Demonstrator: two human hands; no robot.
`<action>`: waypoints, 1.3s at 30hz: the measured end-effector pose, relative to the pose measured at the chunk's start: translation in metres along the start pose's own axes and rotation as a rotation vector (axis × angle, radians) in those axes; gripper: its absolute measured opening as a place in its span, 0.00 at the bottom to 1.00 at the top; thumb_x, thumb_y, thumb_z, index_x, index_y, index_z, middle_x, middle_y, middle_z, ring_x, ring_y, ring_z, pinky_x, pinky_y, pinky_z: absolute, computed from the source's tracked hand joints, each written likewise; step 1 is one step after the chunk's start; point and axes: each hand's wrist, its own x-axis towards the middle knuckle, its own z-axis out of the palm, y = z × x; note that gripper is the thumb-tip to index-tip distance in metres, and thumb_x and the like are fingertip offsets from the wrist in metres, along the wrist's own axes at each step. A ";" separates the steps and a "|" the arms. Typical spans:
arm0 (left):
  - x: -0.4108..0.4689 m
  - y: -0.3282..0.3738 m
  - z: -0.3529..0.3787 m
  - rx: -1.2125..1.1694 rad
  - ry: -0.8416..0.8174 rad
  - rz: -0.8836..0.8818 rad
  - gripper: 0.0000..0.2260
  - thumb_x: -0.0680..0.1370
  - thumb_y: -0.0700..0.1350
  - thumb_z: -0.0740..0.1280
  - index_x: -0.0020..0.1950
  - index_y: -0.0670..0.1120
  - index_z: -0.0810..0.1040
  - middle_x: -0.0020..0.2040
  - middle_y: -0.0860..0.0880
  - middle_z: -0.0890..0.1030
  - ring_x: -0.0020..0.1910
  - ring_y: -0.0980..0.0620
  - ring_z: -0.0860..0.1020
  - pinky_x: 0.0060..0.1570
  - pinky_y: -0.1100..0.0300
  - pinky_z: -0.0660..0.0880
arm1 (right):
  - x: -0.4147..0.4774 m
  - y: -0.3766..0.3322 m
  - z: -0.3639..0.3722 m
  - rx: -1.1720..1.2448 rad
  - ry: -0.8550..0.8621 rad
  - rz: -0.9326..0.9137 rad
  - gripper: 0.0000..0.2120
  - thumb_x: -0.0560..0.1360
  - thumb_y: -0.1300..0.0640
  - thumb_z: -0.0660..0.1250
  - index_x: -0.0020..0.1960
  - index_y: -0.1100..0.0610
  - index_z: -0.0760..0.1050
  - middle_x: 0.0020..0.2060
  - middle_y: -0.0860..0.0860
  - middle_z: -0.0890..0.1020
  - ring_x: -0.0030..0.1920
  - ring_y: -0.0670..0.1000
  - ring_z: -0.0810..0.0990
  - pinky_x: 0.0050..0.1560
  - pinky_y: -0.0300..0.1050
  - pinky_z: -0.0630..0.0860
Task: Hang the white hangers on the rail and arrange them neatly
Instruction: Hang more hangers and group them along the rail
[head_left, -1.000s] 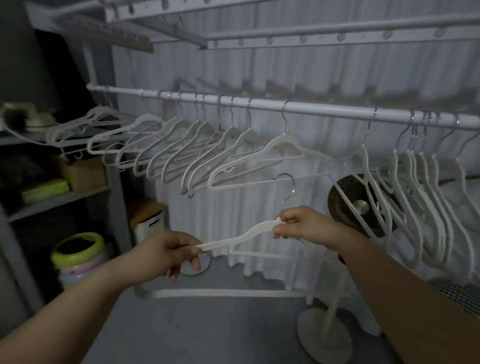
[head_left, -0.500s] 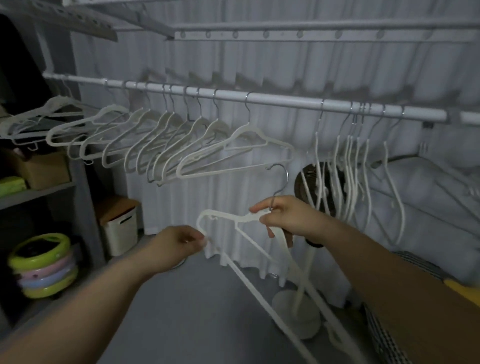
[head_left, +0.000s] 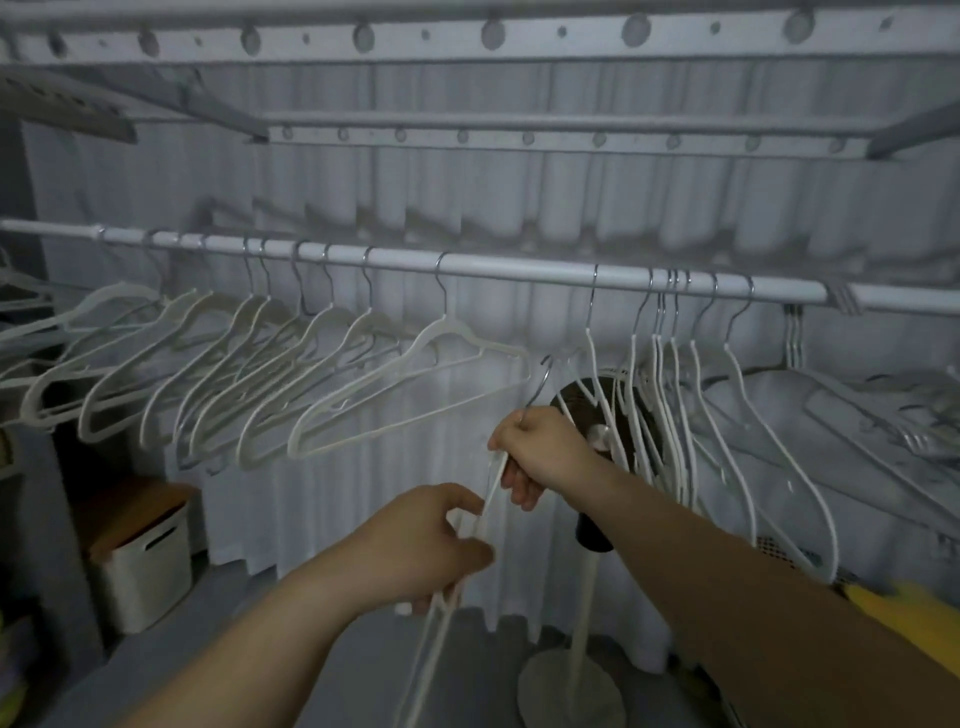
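Since a moment ago the held hanger (head_left: 488, 499) has swung edge-on and lifted, its hook now pointing up toward the rail's open gap, so hanging looks imminent. Nearest, the left hand (head_left: 415, 551) is loosely curled around the hanger's lower arm. Beyond it, the right hand (head_left: 540, 452) is clenched at the neck. Farthest, the rail (head_left: 519, 270) carries hung hangers either side.

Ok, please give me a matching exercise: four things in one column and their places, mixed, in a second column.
1. held hanger
2. rail
3. white box
4. fan

a. on the floor at lower left
b. on a stand behind the right hand
c. gripped in both hands, with the left hand lower
d. horizontal, with hangers hooked along it

Pairs: 1-c, 2-d, 3-a, 4-b
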 end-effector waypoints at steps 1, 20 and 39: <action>0.009 -0.003 -0.004 0.044 0.022 0.018 0.16 0.75 0.43 0.63 0.63 0.50 0.69 0.27 0.51 0.77 0.16 0.59 0.69 0.21 0.69 0.67 | 0.007 -0.003 0.001 -0.023 0.008 -0.012 0.12 0.77 0.64 0.55 0.36 0.59 0.69 0.25 0.57 0.73 0.13 0.45 0.70 0.15 0.34 0.69; 0.162 -0.014 -0.079 -0.027 0.383 0.307 0.15 0.75 0.40 0.60 0.61 0.50 0.67 0.29 0.49 0.73 0.27 0.52 0.71 0.33 0.57 0.72 | 0.071 -0.005 -0.043 -0.902 0.719 0.027 0.22 0.77 0.58 0.58 0.71 0.54 0.61 0.71 0.53 0.63 0.71 0.55 0.57 0.71 0.46 0.54; 0.180 -0.042 -0.082 0.214 0.461 0.312 0.17 0.77 0.45 0.61 0.65 0.50 0.68 0.35 0.54 0.74 0.37 0.53 0.73 0.33 0.62 0.67 | 0.087 0.002 -0.050 -0.717 0.535 0.246 0.13 0.74 0.65 0.62 0.58 0.64 0.70 0.54 0.62 0.79 0.50 0.62 0.80 0.48 0.52 0.76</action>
